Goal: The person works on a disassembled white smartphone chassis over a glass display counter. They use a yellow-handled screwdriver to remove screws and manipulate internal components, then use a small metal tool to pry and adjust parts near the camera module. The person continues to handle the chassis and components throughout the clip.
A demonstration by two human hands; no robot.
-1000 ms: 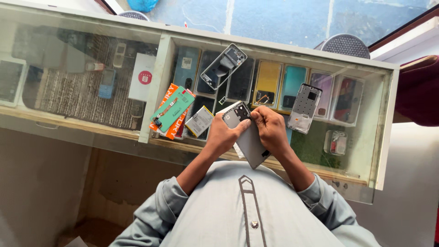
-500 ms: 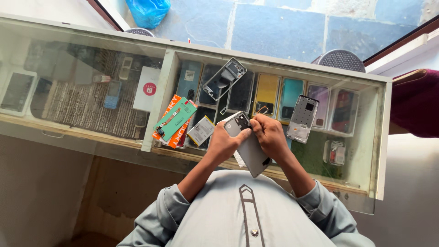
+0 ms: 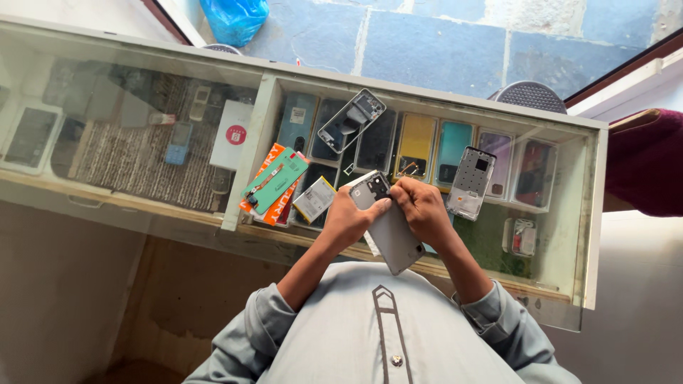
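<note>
Both my hands hold a grey phone back cover point(image 3: 390, 227) above the glass counter point(image 3: 213, 121). My left hand point(image 3: 350, 217) grips its left edge, thumb by the black camera block at the top. My right hand point(image 3: 421, 208) is closed over the cover's upper right corner, fingertips pinched at the edge. The cover tilts, its lower end pointing toward my chest.
On the glass lie a phone frame point(image 3: 351, 121), a perforated grey frame point(image 3: 471, 183), a green board on an orange box point(image 3: 276, 183) and a small battery point(image 3: 314, 200). Phone cases fill the shelf under the glass. A maroon sleeve point(image 3: 647, 163) shows at right, a blue bag point(image 3: 235, 18) on the floor.
The view has shifted a little, so the counter sits lower in frame. My hands stay on the cover with only slight finger movement at its top corner.
</note>
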